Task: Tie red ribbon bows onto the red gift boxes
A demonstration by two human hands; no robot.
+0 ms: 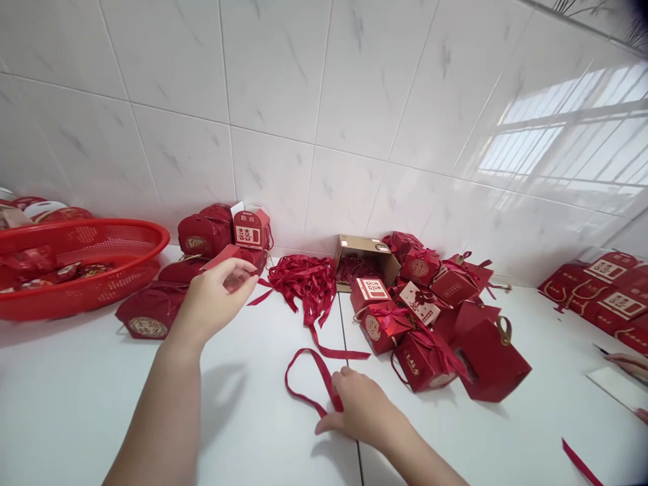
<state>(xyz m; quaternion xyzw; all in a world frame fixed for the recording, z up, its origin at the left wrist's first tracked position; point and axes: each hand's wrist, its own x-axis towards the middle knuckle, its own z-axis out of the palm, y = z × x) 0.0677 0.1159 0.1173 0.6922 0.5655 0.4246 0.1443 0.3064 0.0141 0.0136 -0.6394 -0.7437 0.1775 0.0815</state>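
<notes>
My left hand [223, 290] is at the front of the left pile, its fingers curled around a red gift box [223, 256] that the hand partly hides. My right hand [362, 405] holds a red ribbon [302, 398] between thumb and fingers. This ribbon hangs in a loop to the left, just over the white table. Beyond it lies a tangled heap of red ribbons [304, 280], one long end trailing toward my right hand. More dark red boxes [152, 314] stand beside and behind my left hand.
A red plastic basket [146, 246] with wrapped items stands at left. Near the wall, a cardboard box [362, 244] holds ribbons. Several ribbon-tied gift boxes [387, 324] crowd the right-centre. At far right are another person's hand [628, 364], a white card [610, 388] and stacked red boxes [602, 297].
</notes>
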